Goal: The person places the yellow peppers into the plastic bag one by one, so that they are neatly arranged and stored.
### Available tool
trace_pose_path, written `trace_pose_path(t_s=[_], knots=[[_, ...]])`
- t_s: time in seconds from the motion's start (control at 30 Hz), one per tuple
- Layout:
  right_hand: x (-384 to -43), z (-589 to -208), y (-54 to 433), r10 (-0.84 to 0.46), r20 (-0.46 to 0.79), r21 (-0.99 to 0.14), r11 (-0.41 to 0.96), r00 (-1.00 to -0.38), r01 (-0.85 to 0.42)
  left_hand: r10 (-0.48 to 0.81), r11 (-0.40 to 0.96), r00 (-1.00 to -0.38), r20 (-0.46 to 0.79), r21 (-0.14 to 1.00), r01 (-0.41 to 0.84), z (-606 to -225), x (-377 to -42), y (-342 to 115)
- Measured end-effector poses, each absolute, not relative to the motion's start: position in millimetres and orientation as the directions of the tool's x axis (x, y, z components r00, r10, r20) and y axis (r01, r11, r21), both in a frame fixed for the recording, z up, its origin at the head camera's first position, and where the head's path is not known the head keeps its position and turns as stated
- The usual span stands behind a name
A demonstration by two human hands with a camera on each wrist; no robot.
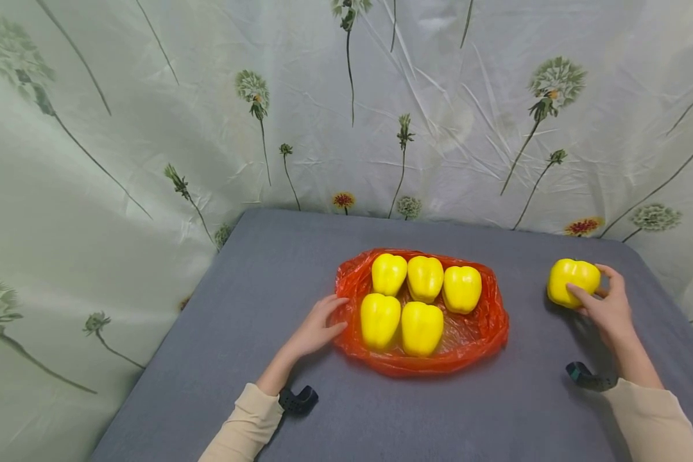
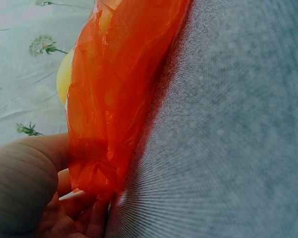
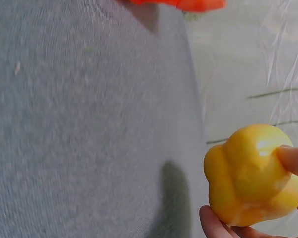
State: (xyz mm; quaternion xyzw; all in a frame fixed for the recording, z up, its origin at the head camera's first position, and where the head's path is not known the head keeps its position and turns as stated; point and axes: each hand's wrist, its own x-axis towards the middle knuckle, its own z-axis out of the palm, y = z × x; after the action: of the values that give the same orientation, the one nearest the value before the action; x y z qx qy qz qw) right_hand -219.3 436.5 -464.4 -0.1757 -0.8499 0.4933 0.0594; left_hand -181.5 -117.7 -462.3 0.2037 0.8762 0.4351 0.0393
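Out to the right, my right hand [image 1: 609, 308] grips a yellow bell pepper [image 1: 574, 277] between thumb and fingers. In the right wrist view the lobed end of this pepper [image 3: 248, 178] shows. A red plastic bag [image 1: 476, 353] lies on the table with its mouth spread wide. Several more yellow bell peppers [image 1: 421, 328] sit inside it in two rows. My left hand [image 1: 313, 328] holds the bag's left edge. From the left wrist, the crumpled end of the bag [image 2: 99, 163] lies between thumb and fingers; the thumb tip is hidden behind the plastic.
A grey cloth-covered table [image 1: 219, 359] lies beneath everything. Behind and to the left of it hangs a pale curtain [image 1: 300, 109] printed with dandelions and other flowers. Dark wrist straps [image 1: 590, 376] show at both wrists.
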Motion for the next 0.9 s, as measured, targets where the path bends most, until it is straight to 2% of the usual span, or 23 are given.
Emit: trace_pose_path(t_s=[0.3,0.57,0.9], knots=[[-217.9,-465.7,427.1,0.353,-0.028,-0.858,0.472,-0.935,0.204,0.392,0.54,-0.914,0.107,0.778,0.322,-461.5,-181.3,-117.4],[-213.7,-465.1,421.4,0.29,0.056,-0.842,0.528,-0.955,0.111,0.391,0.54,-0.915,0.103,0.779,0.319,-464.7,-182.7,-119.0],[-206.4,-464.9,408.1,0.258,0.116,-0.844,0.535,-0.959,0.041,0.394,0.539,-0.913,0.103,0.779,0.32,-464.5,-183.0,-118.4]])
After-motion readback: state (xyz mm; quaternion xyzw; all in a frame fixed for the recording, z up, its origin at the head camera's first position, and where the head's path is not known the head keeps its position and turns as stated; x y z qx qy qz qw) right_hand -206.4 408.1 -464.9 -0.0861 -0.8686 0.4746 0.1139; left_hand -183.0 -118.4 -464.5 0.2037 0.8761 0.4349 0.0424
